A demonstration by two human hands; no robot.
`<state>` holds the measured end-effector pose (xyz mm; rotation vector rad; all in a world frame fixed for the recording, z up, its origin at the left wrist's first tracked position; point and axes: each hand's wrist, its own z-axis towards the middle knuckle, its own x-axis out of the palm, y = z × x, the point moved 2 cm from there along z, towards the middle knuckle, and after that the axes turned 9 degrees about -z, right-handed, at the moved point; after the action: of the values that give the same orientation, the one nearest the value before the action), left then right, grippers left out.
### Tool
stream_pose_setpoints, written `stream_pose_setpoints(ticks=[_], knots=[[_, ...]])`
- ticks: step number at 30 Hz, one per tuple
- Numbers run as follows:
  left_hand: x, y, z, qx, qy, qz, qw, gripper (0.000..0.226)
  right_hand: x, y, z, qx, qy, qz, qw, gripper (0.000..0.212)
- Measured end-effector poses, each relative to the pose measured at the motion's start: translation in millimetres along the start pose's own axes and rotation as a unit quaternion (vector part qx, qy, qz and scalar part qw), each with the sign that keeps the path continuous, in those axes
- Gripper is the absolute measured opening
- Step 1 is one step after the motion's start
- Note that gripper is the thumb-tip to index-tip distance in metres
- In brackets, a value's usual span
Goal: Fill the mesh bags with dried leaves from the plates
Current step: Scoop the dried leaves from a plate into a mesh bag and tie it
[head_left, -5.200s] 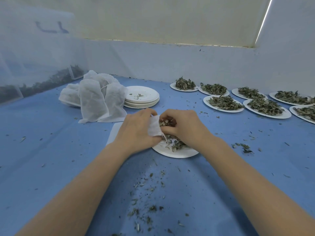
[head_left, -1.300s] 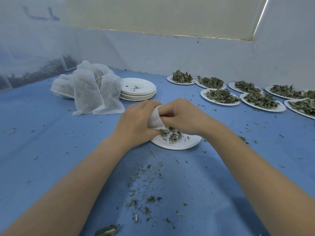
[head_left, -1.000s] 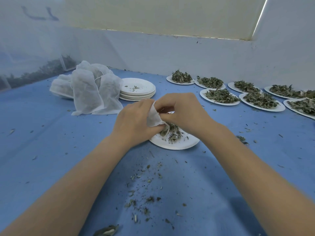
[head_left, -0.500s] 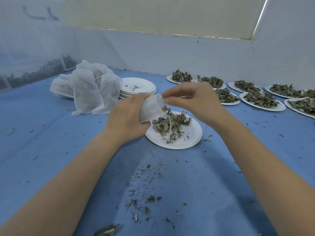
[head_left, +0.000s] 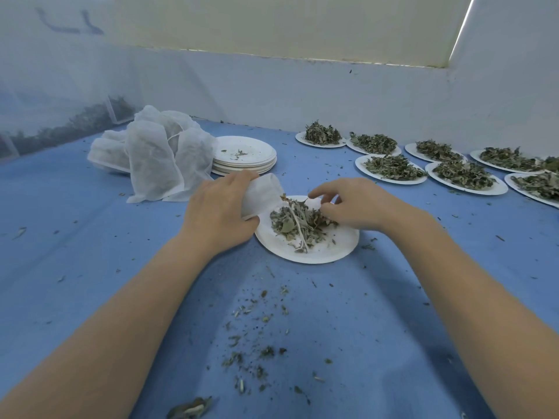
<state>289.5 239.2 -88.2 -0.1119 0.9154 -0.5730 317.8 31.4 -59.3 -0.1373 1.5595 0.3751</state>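
My left hand [head_left: 220, 210] grips a small white mesh bag [head_left: 262, 196] at the left rim of a white plate [head_left: 326, 252], the bag's mouth turned toward the leaves. A loose heap of dried leaves [head_left: 298, 223] lies on that plate. My right hand [head_left: 354, 204] reaches over the plate's far side, its curled fingers touching the right edge of the heap. Whether those fingers hold any leaves is hidden. Several more plates of dried leaves [head_left: 391, 167] sit at the back right.
A pile of filled white mesh bags [head_left: 157, 158] lies at the back left beside a stack of used white plates [head_left: 245, 154]. Leaf crumbs [head_left: 257, 337] are scattered over the blue cloth near me. A pale wall closes off the back.
My hands, pressed together over the plate a second ago, came apart. My right hand lifted clear, then dropped back onto the leaf heap. The bag stays in my left hand.
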Motion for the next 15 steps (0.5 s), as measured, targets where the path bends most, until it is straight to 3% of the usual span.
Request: stream_pose_setpoints(ticks=[5, 12, 15], knots=[[0, -1, -1, 0.006, 0.011, 0.000, 1.000, 0.054, 6, 3, 0, 0.010, 0.079, -0.100, 0.992, 0.057], [2, -3, -1, 0.016, 0.023, -0.009, 1.000, 0.053, 16, 2, 2, 0.011, -0.031, -0.017, 0.999, 0.024], [3, -3, -1, 0.020, 0.028, -0.007, 0.999, 0.053, 19, 2, 3, 0.004, -0.052, -0.019, 0.998, 0.023]])
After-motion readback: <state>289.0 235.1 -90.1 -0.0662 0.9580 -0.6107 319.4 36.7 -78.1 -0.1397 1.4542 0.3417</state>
